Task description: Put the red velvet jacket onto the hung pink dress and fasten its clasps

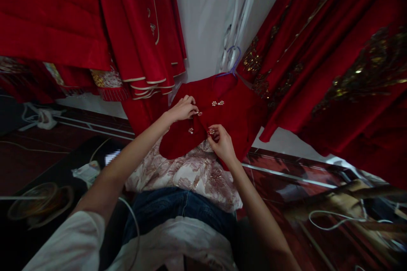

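Blurred at lower left: round objects (34,209), cut by dim light. Partly covered at frame centre: a red garment (233,125), smooth and matt, with beaded, flower-like fasteners (218,103) and a purple hanger (234,65) at its top. Pinching cloth beside one fastener with the left hand (184,109), another fastener with the right hand (221,140). Beneath, creased, shiny pinkish brocade (197,173).

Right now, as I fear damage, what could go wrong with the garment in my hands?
Your left hand and right hand pinch the garment by its clasps; a hard tug might loosen one. The hanger sits at its top, so pulling down could slip it off.
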Demonstrator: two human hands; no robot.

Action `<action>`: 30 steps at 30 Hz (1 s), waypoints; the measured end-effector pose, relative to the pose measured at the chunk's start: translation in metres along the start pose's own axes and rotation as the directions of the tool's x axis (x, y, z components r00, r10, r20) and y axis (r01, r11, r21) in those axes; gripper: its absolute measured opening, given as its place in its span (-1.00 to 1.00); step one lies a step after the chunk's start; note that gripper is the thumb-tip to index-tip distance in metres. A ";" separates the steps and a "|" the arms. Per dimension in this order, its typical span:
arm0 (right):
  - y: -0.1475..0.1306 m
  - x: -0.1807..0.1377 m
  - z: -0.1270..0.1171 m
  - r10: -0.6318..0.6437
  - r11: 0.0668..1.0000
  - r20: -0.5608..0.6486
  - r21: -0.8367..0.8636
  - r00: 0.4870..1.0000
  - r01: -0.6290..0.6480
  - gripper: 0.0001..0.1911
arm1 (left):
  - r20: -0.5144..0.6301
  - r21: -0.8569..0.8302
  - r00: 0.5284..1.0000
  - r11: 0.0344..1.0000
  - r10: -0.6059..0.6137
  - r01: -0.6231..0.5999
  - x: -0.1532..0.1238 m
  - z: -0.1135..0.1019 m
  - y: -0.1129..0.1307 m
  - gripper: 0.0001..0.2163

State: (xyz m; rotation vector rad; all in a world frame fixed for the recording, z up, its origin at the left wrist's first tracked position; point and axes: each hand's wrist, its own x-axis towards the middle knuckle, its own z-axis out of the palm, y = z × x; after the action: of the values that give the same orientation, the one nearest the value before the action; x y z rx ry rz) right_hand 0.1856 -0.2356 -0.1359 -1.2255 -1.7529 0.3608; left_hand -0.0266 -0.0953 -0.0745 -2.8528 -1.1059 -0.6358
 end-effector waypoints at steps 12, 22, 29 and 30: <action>-0.013 -0.011 -0.007 -0.044 0.999 -0.011 -0.023 0.999 0.044 -0.72 | -0.026 -0.105 0.989 0.984 0.144 -0.146 0.005 -0.001 0.007 -0.86; -0.014 -0.005 -0.012 -0.061 0.998 -0.022 -0.023 0.998 0.060 -0.76 | -0.204 0.022 0.974 0.995 0.103 -0.101 0.042 0.003 0.050 -0.75; -0.007 0.002 -0.017 -0.038 0.999 0.001 -0.025 0.999 0.038 -0.89 | -0.204 0.063 0.970 0.991 0.130 -0.119 0.082 0.015 0.060 -0.78; -0.005 0.003 -0.017 -0.038 0.999 0.005 -0.025 0.999 0.038 -0.89 | -0.202 0.055 0.969 0.990 0.139 -0.131 0.085 0.016 0.059 -0.79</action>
State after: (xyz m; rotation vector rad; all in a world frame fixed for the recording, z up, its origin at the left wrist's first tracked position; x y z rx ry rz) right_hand 0.1964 -0.2395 -0.1218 -1.2077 -1.7870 0.3203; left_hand 0.0735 -0.0824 -0.0494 -2.7217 -0.8758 -0.8642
